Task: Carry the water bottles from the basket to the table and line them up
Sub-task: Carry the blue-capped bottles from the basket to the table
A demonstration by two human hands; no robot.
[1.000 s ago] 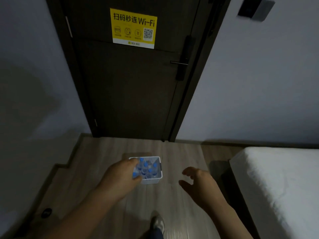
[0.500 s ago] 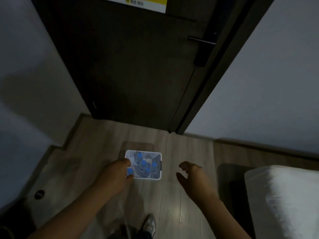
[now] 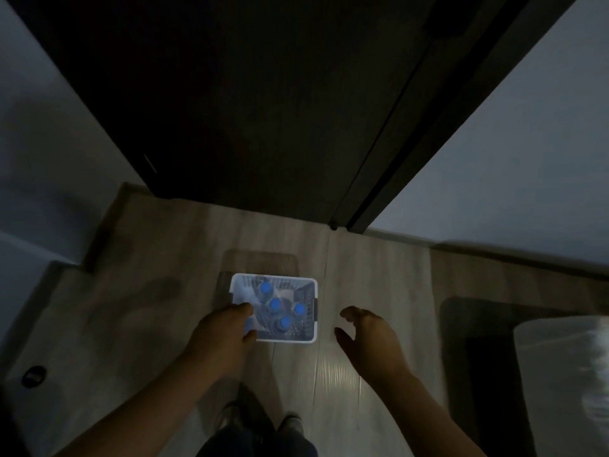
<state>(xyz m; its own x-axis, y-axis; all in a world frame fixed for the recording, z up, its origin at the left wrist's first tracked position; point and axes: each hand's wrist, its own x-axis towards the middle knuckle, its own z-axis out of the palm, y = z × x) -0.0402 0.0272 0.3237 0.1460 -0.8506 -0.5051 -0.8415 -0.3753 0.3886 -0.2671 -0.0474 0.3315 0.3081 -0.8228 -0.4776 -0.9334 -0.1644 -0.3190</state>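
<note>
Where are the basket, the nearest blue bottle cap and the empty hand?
basket point(image 3: 314, 310): head view, its right wall.
nearest blue bottle cap point(image 3: 284, 321): head view, top of the cap.
right hand point(image 3: 372, 338): head view, back of the open hand.

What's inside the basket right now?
The basket holds upright water bottles; four blue caps show clearly. The left hand covers the near-left corner, so anything beneath it is hidden.
</note>
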